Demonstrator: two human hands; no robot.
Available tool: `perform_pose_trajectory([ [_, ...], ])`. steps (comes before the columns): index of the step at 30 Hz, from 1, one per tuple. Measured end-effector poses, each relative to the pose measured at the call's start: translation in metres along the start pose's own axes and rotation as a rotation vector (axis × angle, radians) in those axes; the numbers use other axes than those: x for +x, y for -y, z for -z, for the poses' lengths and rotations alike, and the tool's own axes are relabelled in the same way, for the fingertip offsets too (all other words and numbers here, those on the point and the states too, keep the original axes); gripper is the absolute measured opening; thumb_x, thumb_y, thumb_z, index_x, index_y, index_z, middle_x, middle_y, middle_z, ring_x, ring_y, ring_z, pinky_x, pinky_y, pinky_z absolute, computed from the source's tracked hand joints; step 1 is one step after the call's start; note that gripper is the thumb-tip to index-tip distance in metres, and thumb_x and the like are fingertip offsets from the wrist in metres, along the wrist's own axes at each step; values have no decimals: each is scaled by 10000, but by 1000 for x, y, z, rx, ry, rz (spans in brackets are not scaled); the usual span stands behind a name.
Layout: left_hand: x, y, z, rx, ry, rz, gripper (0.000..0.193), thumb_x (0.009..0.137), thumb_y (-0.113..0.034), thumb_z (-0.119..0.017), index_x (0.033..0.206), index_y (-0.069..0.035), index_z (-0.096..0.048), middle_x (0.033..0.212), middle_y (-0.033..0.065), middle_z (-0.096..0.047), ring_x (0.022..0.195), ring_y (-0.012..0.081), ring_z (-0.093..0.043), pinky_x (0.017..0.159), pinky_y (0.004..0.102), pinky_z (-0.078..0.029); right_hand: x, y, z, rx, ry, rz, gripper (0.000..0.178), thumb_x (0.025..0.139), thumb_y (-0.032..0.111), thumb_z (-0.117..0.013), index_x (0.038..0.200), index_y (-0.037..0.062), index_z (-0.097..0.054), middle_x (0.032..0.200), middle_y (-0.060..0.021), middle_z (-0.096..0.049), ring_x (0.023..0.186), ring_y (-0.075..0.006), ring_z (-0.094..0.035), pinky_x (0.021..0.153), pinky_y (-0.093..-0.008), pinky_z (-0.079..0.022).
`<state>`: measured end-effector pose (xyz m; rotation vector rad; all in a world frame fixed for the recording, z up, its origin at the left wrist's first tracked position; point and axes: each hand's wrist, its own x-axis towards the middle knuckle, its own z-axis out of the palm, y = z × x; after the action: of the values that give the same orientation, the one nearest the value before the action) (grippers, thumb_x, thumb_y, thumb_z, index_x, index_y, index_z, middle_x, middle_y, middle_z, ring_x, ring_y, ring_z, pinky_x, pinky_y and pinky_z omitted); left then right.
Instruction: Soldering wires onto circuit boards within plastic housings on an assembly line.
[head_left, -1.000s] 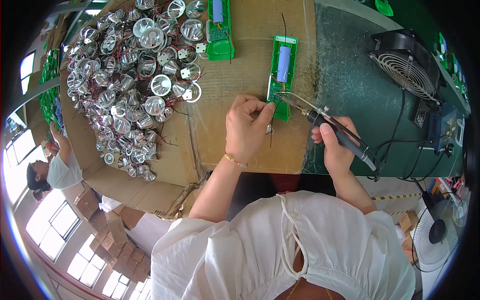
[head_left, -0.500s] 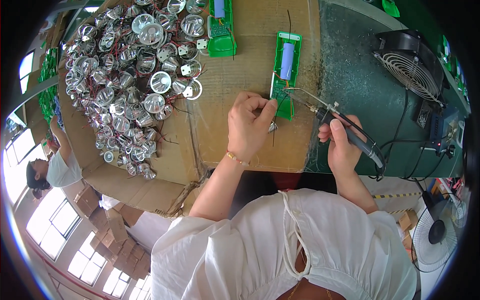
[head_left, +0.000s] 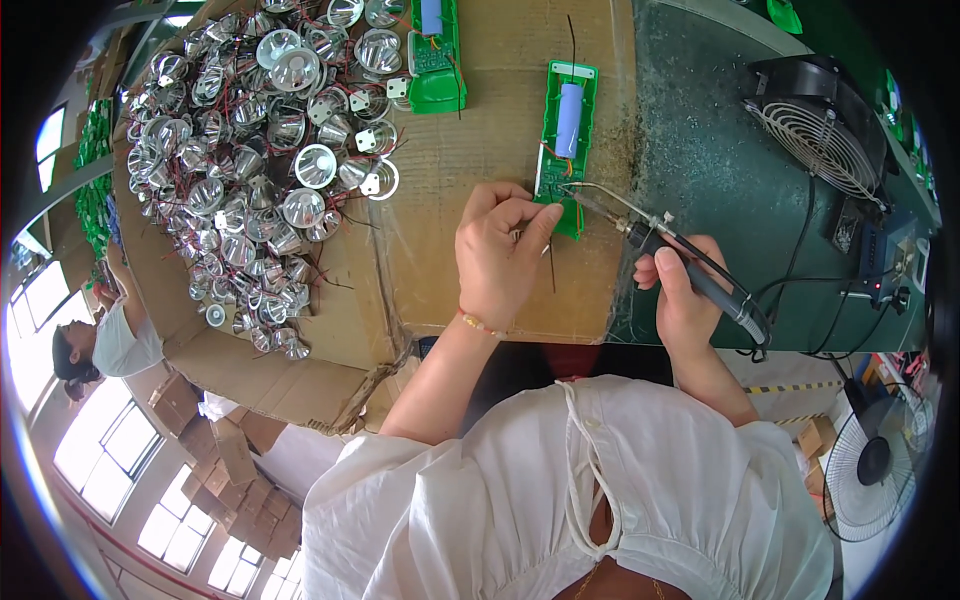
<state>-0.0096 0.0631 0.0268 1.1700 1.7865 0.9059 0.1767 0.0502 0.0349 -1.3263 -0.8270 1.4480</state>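
A green plastic casing (head_left: 570,222) lies open on the cardboard, with a purple cylindrical battery (head_left: 569,120) and a small green circuit board (head_left: 551,182) inside. My left hand (head_left: 497,245) is closed in a pinch at the board's lower end, on a thin dark wire (head_left: 552,272) whose end hangs below the fingertips. A bit of something shiny shows under those fingers, mostly hidden. In my right hand (head_left: 688,305) is a black soldering iron (head_left: 705,283) with a thin curved metal feed tube (head_left: 610,194). Its tip and the tube's end meet at the board.
Left of my hands, a cardboard box (head_left: 290,385) holds many silver reflectors (head_left: 295,70) with wires. Another green casing (head_left: 437,95) lies at the top. A black fan (head_left: 820,130) and a blue control box (head_left: 880,262) with cables stand right. A person (head_left: 125,335) works far left.
My left fingers have shifted slightly right and down, and the shiny piece below them is now mostly covered. The iron stays at the board. The whole view has moved slightly.
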Motion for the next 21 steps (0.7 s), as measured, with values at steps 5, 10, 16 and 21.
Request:
perform_pose_trajectory([
  [5,2,0,-2,58,-32,-30,141,743,-138,-684,723,-4,-645,828,97,-562,651,211,-544,558,297,-426,-2,1,0,-3,-14,-17,148,822,64,-593,887,-33,-502,708,-131,-616,578,-138,-593,538,-240,-507],
  [10,4,0,-5,65,-36,-24,148,753,-138,-673,716,1,-635,832,101,-563,651,218,-545,558,305,-426,-1,-1,-1,-60,-20,-7,142,824,66,-591,874,-34,-504,707,-131,-615,576,-136,-594,532,-239,-508],
  [16,3,3,-8,75,-53,-31,161,756,-147,-668,711,3,-629,830,105,-565,653,224,-547,560,305,-425,-2,4,-5,-49,-44,-37,147,830,84,-584,876,-32,-506,691,-127,-611,554,-137,-582,509,-241,-495],
  [21,2,2,-7,95,-66,-46,168,756,-153,-670,708,3,-628,827,106,-564,642,221,-545,552,301,-424,-7,9,1,23,-69,3,168,829,107,-589,884,-28,-506,686,-129,-608,540,-144,-573,506,-248,-488],
])
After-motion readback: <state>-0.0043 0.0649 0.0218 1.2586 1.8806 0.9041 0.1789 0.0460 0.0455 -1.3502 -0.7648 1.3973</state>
